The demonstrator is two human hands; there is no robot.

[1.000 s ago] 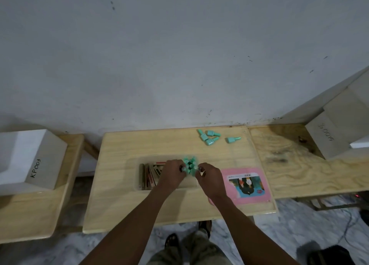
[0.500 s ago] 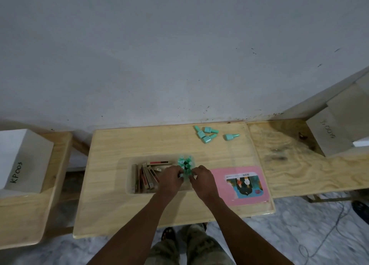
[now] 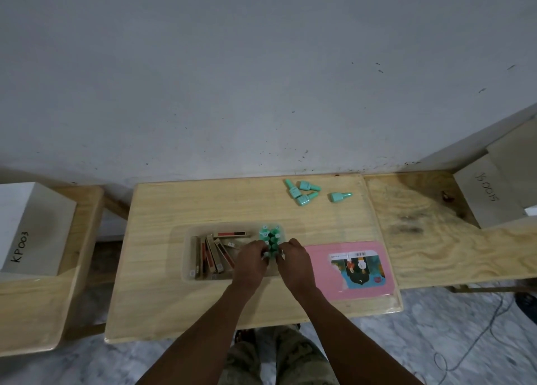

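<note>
The left hand (image 3: 251,258) and right hand (image 3: 295,261) pinch the teal bottles (image 3: 270,238) already standing in the clear tray (image 3: 186,270), while four loose bottles (image 3: 302,193) likely await packing.

Loose teal bottles (image 3: 304,200) at back of table (image 3: 174,204): 4, i.e. 3 bunched, 1 apart. Upright teal bottles (image 3: 271,236) in clear tray (image 3: 186,268): approx 7; left hand (image 3: 251,258) & right hand (image 3: 295,258) hide some, exact no. unclear. Slim cartons (image 3: 213,254) in tray: approx 6. Pink card (image 3: 319,268): 1. White boxes (image 3: 29,233) w/ handwritten labels: 2.
</note>
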